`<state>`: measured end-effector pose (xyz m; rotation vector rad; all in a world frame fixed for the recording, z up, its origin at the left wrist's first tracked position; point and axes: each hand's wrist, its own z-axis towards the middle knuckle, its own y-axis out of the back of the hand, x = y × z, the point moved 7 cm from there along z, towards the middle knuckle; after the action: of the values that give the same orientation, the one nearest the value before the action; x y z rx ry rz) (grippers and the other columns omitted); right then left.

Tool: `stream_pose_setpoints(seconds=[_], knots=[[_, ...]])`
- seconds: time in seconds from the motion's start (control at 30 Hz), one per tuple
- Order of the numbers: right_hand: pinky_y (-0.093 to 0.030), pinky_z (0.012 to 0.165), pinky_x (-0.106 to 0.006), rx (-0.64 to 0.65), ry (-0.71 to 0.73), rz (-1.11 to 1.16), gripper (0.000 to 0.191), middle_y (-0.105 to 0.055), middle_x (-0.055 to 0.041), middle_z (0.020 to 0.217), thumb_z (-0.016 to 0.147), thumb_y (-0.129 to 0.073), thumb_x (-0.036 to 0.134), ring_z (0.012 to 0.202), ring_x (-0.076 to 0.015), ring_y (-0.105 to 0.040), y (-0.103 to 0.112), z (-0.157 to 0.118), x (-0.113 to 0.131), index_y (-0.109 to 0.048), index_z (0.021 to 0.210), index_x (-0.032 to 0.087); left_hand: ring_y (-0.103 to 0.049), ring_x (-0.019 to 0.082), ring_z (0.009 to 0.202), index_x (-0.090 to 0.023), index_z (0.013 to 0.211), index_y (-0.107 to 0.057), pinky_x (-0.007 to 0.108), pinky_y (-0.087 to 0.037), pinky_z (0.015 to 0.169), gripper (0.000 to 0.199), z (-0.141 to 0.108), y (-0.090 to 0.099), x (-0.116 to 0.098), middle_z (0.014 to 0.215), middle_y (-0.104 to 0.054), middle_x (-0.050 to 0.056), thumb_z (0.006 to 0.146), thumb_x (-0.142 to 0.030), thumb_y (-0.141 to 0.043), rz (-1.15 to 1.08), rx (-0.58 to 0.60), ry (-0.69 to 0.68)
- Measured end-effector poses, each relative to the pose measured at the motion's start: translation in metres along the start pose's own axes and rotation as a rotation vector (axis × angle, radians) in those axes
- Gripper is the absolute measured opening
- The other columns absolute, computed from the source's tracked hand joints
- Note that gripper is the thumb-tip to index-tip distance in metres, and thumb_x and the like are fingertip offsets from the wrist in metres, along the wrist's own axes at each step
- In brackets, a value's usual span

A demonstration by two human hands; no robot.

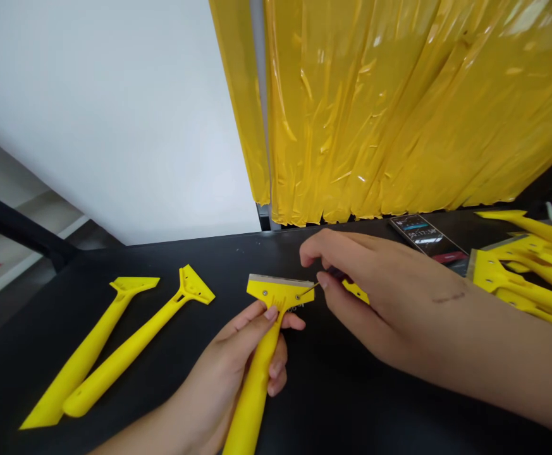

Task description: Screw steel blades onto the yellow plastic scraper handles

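Observation:
A yellow scraper with a metal blade along its head is held near its neck by my left hand, whose fingers wrap round the handle. Two screws show on the scraper's head. My right hand pinches a thin screwdriver, its handle mostly hidden by the fingers. The screwdriver's tip touches or nearly touches the right screw. Beneath my right hand a small yellow piece is partly visible.
Two yellow scraper handles lie on the black table at left. Several yellow scrapers are piled at right, beside a phone showing a timer. Yellow plastic strips and a white panel stand behind.

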<state>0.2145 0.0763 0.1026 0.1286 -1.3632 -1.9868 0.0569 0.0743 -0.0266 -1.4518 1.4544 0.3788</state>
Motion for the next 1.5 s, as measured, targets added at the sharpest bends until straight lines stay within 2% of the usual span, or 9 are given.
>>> stream_pose_setpoints(seconds=[0.17, 0.3, 0.43, 0.6, 0.87, 1.17, 1.5], knots=[[-0.048, 0.079, -0.034, 0.028, -0.008, -0.01, 0.018, -0.068, -0.0013, 0.102, 0.096, -0.055, 0.011, 0.094, -0.0192, -0.065, 0.0, 0.001, -0.002, -0.062, 0.108, 0.022, -0.044, 0.011, 0.05, -0.012, 0.102, -0.073, 0.023, -0.04, 0.05, 0.032, 0.001, 0.001, 0.0, 0.058, -0.055, 0.0, 0.102, -0.041, -0.059, -0.001, -0.002, 0.004], [-0.049, 0.085, -0.031, 0.017, -0.007, 0.034, 0.025, -0.069, -0.0022, 0.113, 0.096, -0.055, 0.011, 0.104, -0.0178, -0.066, -0.001, 0.002, -0.002, -0.061, 0.118, 0.022, -0.045, 0.01, 0.049, -0.011, 0.101, -0.074, 0.023, -0.04, 0.05, 0.033, 0.001, 0.001, 0.0, 0.058, -0.055, 0.0, 0.103, -0.041, -0.058, 0.014, 0.003, -0.009], [-0.049, 0.071, -0.03, -0.02, -0.04, -0.04, 0.02, -0.073, -0.0009, 0.098, 0.1, -0.054, 0.015, 0.079, -0.0168, -0.069, 0.0, 0.002, -0.006, -0.063, 0.116, 0.023, -0.044, 0.01, 0.048, -0.011, 0.101, -0.074, 0.023, -0.038, 0.049, 0.034, 0.001, 0.0, 0.001, 0.057, -0.054, -0.001, 0.102, -0.041, -0.059, -0.002, -0.003, -0.002], [-0.052, 0.078, -0.03, -0.042, -0.011, 0.045, 0.022, -0.073, -0.0047, 0.113, 0.101, -0.054, 0.014, 0.095, -0.0192, -0.07, 0.006, 0.003, -0.001, -0.061, 0.12, 0.023, -0.039, 0.009, 0.046, -0.013, 0.101, -0.074, 0.023, -0.032, 0.047, 0.035, 0.001, 0.0, 0.002, 0.055, -0.05, -0.002, 0.102, -0.044, -0.058, 0.03, 0.009, 0.018], [-0.049, 0.076, -0.028, 0.062, 0.037, 0.203, 0.019, -0.071, -0.0027, 0.106, 0.104, -0.045, 0.015, 0.087, -0.0144, -0.065, -0.007, 0.005, 0.01, -0.06, 0.115, 0.019, -0.035, 0.011, 0.048, -0.018, 0.093, -0.069, 0.027, -0.026, 0.048, 0.032, -0.002, -0.005, 0.004, 0.054, -0.049, -0.002, 0.104, -0.045, -0.054, 0.089, 0.07, 0.026], [-0.041, 0.07, -0.028, -0.026, -0.131, 0.199, 0.01, -0.064, 0.0071, 0.086, 0.103, -0.052, 0.017, 0.078, -0.011, -0.061, -0.005, 0.003, -0.004, -0.059, 0.105, 0.024, -0.037, 0.01, 0.046, -0.016, 0.095, -0.069, 0.025, -0.026, 0.046, 0.036, -0.001, -0.004, 0.008, 0.053, -0.049, -0.002, 0.102, -0.048, -0.055, 0.126, 0.063, 0.049], [-0.039, 0.064, -0.028, -0.037, -0.103, 0.14, 0.007, -0.063, 0.0064, 0.081, 0.102, -0.053, 0.02, 0.07, -0.0116, -0.059, -0.005, 0.004, -0.003, -0.059, 0.104, 0.023, -0.036, 0.01, 0.047, -0.016, 0.093, -0.068, 0.024, -0.03, 0.046, 0.033, -0.002, -0.002, 0.006, 0.052, -0.049, -0.002, 0.103, -0.045, -0.056, 0.097, 0.066, 0.035]])
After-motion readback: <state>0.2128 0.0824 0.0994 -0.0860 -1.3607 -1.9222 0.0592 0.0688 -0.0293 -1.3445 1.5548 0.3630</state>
